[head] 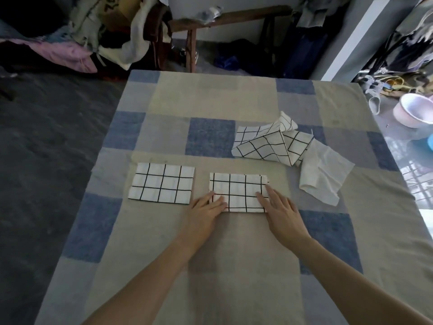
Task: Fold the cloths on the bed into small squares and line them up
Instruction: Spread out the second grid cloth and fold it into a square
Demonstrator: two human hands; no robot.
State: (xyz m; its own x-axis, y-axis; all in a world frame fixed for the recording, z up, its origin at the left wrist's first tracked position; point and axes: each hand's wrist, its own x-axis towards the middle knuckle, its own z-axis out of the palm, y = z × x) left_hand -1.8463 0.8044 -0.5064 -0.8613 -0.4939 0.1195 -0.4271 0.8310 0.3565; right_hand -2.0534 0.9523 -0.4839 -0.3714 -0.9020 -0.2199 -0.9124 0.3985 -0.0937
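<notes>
Writing of any kind is nowhere legible; the cloths carry only a black grid on white. Both hands lie flat on the near folded grid cloth, which sits on the checked bedspread just right of centre. The left hand rests with straight fingers on the cloth's corner at 7 o'clock, and the right hand presses with straight fingers along its edge at 4 o'clock; neither curls around anything. The cloth is a rectangle, its long axis running from 9 to 3 o'clock, and it reaches away from the fingertips toward 12 o'clock.

At 9 o'clock from it, apart by a strip of bedspread, lies a second folded grid cloth, the same shape and lying the same way, though slightly skewed, with its near edge roughly level with the first.

At 1 o'clock from the hands sits a loose heap of unfolded grid cloths, rumpled and overlapping, with one corner standing up. Touching the heap at its 4 o'clock side is a plain white cloth, creased and lying slantwise.

Beyond the bed at 2 o'clock stands a pink basin on the floor, and a wooden bench stands at 12 o'clock.
</notes>
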